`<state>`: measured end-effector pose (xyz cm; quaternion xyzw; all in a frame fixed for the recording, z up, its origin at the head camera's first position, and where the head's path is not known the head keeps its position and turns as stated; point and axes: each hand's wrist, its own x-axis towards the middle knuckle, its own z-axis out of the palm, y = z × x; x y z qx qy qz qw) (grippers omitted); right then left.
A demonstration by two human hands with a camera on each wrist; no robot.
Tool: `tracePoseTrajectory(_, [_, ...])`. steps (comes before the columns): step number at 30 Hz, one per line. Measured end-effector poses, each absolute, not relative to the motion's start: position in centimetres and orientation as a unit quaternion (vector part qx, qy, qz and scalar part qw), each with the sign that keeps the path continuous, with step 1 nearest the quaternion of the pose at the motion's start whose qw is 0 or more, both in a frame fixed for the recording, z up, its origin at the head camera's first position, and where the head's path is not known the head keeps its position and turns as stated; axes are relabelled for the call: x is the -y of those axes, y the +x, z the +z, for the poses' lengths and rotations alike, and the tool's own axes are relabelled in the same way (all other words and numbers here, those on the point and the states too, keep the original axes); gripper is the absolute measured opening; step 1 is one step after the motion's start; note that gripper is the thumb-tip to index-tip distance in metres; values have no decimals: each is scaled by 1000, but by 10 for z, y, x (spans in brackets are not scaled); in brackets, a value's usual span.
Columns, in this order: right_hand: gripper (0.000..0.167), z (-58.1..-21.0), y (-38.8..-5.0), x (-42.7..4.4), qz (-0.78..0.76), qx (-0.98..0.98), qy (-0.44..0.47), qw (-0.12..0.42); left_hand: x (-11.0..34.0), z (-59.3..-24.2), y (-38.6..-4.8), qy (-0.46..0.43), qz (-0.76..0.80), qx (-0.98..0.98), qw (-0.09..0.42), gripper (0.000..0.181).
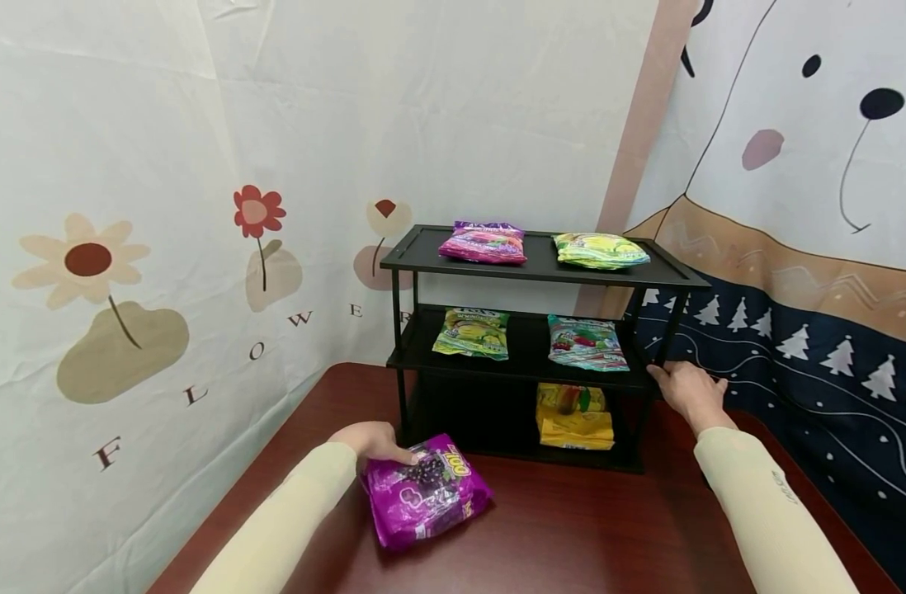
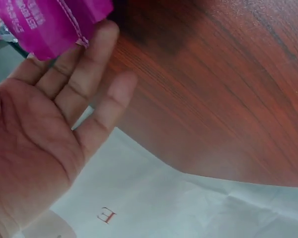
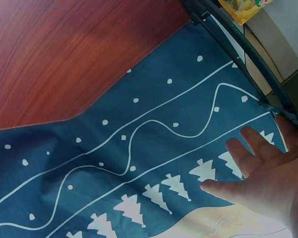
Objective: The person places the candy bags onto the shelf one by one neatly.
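My left hand pinches a purple candy bag with blackberries printed on it, thumb over its upper edge. The bag is tilted in front of the left end of a black three-tier rack. Part of the same purple bag shows in the left wrist view, with the fingers of the left hand behind it. My right hand touches the rack's right side near the middle shelf. In the right wrist view, the right hand has its fingers extended beside the rack's frame.
A pink-purple bag and a yellow-green bag lie on the top shelf. On the middle one are a green-yellow bag and a teal bag. A yellow bag sits low at the right. Printed cloth surrounds the wooden table.
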<state>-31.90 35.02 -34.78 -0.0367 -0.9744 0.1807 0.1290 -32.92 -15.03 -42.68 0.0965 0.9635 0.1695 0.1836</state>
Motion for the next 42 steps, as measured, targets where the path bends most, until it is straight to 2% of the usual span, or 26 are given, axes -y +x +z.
tracePoseTrajectory(5, [55, -348, -319, -349, 181, 974, -37, 132, 157, -431, -329, 71, 274, -925, 255, 47])
tracePoseTrajectory(7, [55, -348, -319, -350, 182, 974, -36, 132, 160, -431, -330, 75, 290, -915, 269, 44])
tracePoseTrajectory(17, [57, -347, -319, -349, 185, 973, -39, 129, 168, -433, -331, 123, 290, -910, 272, 26])
tracePoseTrajectory(24, [54, -348, -318, -349, 186, 973, -35, 133, 167, -430, -329, 143, 321, -901, 254, 15])
tracePoseTrajectory(34, [53, -348, -317, -348, 185, 973, -34, 137, 167, -424, -336, 212, 371, -873, 236, 22])
tracePoseTrajectory(42, [56, -348, -317, -349, 180, 973, -37, 136, 161, -421, -346, 209, 443, -844, 218, 29])
